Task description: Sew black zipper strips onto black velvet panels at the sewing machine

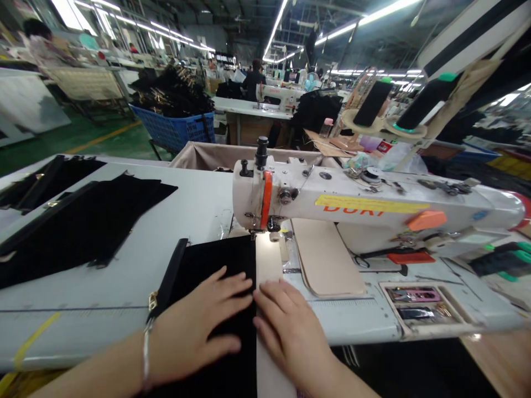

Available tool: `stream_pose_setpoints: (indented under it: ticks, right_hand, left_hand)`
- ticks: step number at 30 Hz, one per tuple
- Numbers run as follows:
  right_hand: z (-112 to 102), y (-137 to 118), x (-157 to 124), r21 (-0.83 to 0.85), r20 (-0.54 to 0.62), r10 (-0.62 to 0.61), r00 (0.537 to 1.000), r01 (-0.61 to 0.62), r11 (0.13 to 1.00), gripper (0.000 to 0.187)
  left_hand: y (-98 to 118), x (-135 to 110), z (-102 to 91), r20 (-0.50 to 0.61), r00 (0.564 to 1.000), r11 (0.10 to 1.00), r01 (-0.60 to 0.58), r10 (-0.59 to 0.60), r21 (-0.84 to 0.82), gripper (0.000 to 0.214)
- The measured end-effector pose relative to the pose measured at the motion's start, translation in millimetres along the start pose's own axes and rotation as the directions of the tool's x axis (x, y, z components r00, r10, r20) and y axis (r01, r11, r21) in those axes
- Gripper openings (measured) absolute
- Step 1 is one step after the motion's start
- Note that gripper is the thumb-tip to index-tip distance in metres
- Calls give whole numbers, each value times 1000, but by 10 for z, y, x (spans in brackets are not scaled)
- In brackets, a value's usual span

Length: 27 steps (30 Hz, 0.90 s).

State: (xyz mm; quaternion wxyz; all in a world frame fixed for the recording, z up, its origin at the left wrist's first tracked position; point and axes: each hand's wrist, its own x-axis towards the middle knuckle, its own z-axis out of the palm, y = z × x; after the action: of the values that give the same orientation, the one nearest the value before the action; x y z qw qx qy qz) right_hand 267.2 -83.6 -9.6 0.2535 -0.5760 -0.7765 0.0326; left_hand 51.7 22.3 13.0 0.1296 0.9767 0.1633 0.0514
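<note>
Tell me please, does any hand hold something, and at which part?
Nothing is gripped. The left hand lies flat on the black rectangular fabric piece, near its right edge; the right hand rests beside that edge, fingertips touching it.

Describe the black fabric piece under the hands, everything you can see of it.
The black fabric piece is dark, matte and soft-looking, lying flat on the white sewing table. Its far edge reaches the needle area of the white sewing machine; its near end hangs over the table's front edge. Its right edge runs straight. A black strap with a gold-coloured metal fitting lies along its left side. The left hand rests flat on it; the right hand touches its right edge with the fingertips.
</note>
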Motion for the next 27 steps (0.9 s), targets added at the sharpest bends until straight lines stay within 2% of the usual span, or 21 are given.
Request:
stream_pose_setpoints:
  ticks: [2, 4, 8, 13, 17, 20, 25, 27]
  right_hand:
    - [6, -124, -288, 2, -46, -78, 996, 78, 997, 39]
    - [57, -214, -517, -33, -107, -147, 983, 145, 989, 45]
    - [192, -311, -735, -128, -209, -207, 956, 183, 975, 38]
    - [164, -392, -698, -142, -308, -211, 928, 174, 974, 20]
    - [142, -444, -653, -161, -349, -231, 908, 184, 970, 17]
    - [256, -478, -639, -201, -381, -225, 897, 157, 967, 16]
    - [507, -483, -630, -195, -541, -134, 830, 31, 980, 23]
    - [533, -453, -619, -182, -524, -143, 840, 53, 982, 22]
  left_hand:
    - [257, -247, 47, 22, 995, 995, -95, 95, 2, 61]
    - [424, -410, 119, -17, 988, 988, -152, 153, 32, 57]
    - [494, -480, 238, -78, 983, 982, -159, 168, 102, 54]
    - [478, -475, 215, -74, 980, 976, -173, 184, 134, 46]
    - [498, -423, 194, -111, 991, 990, -64, 77, 123, 52]
    - [461, -300, 222, -120, 993, 986, 12, 8, 165, 58]
    - [356, -165, 234, -114, 993, 984, 7, 14, 181, 58]
    - [325, -145, 213, -104, 995, 983, 6, 13, 182, 58]
